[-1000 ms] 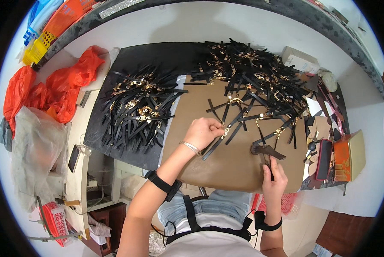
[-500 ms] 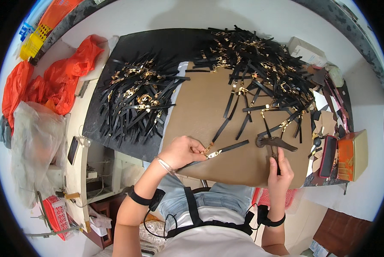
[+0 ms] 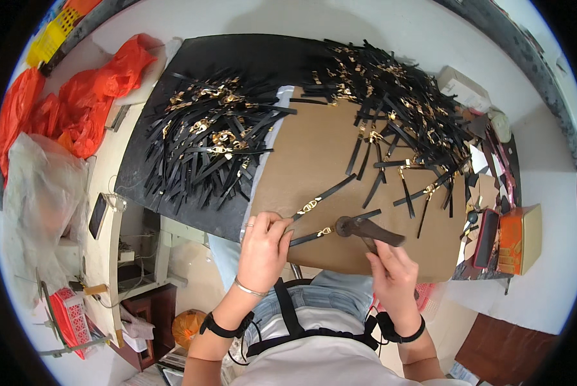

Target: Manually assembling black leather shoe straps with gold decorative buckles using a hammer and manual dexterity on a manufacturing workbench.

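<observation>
My left hand [image 3: 263, 248] pinches the near ends of two black straps with gold buckles [image 3: 318, 204], which lie on a brown cardboard sheet [image 3: 314, 148]. My right hand [image 3: 393, 275] grips the handle of a dark hammer-like tool [image 3: 369, 229]. The tool's round head rests beside the gold buckle of the nearer strap [image 3: 314, 235]. A heap of loose black straps with gold fittings [image 3: 398, 109] covers the far right of the cardboard. Another pile of straps [image 3: 211, 138] lies on a black mat [image 3: 172, 128] to the left.
Orange plastic bags [image 3: 82, 96] and a clear plastic bag [image 3: 37, 193] sit at the left. An orange box [image 3: 519, 238] and small tools lie at the right edge of the table. A phone [image 3: 98, 215] lies on the left bench; a white box [image 3: 462, 87] is at the far right.
My left hand has drawn straps out of the right heap toward me and now holds their near ends at the cardboard's front. The right hand's tool has stayed near the front edge.
</observation>
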`<state>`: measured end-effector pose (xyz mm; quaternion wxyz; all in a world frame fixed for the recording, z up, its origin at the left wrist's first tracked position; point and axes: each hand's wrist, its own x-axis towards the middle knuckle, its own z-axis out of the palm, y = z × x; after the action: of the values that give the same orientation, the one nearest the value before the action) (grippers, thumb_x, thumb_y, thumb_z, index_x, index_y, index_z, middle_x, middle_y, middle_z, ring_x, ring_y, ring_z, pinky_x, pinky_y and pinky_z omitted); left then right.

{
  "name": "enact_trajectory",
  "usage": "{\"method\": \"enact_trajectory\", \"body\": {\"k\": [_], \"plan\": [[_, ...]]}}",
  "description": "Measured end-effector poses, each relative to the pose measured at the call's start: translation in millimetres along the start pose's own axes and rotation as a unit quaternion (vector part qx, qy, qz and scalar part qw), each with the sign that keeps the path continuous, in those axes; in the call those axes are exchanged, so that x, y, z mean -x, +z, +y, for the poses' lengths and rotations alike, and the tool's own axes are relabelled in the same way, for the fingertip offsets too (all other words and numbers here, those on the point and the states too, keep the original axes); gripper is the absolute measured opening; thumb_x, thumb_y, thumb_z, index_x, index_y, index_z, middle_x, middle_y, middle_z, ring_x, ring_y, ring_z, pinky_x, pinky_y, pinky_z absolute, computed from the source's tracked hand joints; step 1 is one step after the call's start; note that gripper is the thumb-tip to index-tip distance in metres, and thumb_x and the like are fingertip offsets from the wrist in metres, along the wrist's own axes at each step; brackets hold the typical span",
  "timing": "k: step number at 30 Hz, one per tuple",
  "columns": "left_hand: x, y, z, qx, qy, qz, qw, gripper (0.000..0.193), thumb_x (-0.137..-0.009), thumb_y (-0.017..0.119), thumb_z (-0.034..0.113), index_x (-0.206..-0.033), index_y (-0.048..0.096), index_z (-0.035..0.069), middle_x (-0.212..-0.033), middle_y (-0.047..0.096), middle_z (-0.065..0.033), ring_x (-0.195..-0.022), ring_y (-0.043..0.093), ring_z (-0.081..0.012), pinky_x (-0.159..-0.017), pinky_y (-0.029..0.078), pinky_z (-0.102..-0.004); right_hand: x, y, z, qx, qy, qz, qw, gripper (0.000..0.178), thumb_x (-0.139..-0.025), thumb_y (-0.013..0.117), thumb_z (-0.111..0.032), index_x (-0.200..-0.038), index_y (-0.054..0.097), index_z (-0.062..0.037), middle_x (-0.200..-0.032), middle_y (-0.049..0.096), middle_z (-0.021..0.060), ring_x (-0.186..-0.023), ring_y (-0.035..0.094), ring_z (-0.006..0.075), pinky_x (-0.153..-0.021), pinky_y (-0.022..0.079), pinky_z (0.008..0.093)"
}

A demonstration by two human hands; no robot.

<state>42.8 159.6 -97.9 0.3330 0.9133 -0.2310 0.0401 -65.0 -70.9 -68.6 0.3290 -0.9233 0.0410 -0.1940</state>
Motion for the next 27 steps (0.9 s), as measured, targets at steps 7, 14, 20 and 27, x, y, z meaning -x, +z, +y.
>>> {"method": "enact_trajectory", "body": {"k": [7,14,20,27], "plan": [[8,5,-2,0.066,-0.03,0.047,0.996,0.02,-0.081,0.071,-0.003,-0.1,0.071,0.002,-0.095,0.062,-0.0122,-0.09,0.06,-0.0328,-0.081,0.05,-0.0412,-14,4,-23,0.08,-0.046,-0.053,0.994,0.032,-0.083,0.077,-0.008,-0.114,0.071,-0.0089,-0.076,0.055,0.0092,-0.056,0.059,0.0283,-0.048,0.046,0.0394],[11,3,-11,0.095,-0.046,0.052,0.993,0.02,-0.081,0.072,-0.002,-0.099,0.073,0.005,-0.094,0.061,-0.0112,-0.084,0.061,-0.0311,-0.077,0.051,-0.0402,-36,23,-29,0.073,-0.019,-0.043,0.996,0.037,-0.088,0.074,-0.012,-0.125,0.07,-0.0116,-0.077,0.06,0.011,-0.058,0.061,0.0316,-0.051,0.049,0.041],[10,-1,-10,0.09,-0.047,0.04,0.994,0.02,-0.081,0.073,0.002,-0.101,0.071,0.005,-0.094,0.06,-0.0114,-0.091,0.061,-0.0327,-0.082,0.05,-0.0417,-55,33,-28,0.076,-0.017,-0.053,0.996,0.035,-0.09,0.072,-0.016,-0.125,0.07,-0.0126,-0.077,0.06,0.01,-0.059,0.061,0.0296,-0.054,0.05,0.04],[4,-5,-3,0.134,-0.092,-0.009,0.987,0.029,-0.07,0.085,0.01,-0.095,0.07,0.005,-0.089,0.06,-0.0114,-0.084,0.06,-0.0325,-0.076,0.05,-0.0404,-40,40,-33,0.061,-0.071,-0.107,0.99,0.036,-0.086,0.075,-0.015,-0.123,0.072,-0.0167,-0.077,0.06,0.0097,-0.06,0.062,0.0296,-0.054,0.051,0.038]]}}
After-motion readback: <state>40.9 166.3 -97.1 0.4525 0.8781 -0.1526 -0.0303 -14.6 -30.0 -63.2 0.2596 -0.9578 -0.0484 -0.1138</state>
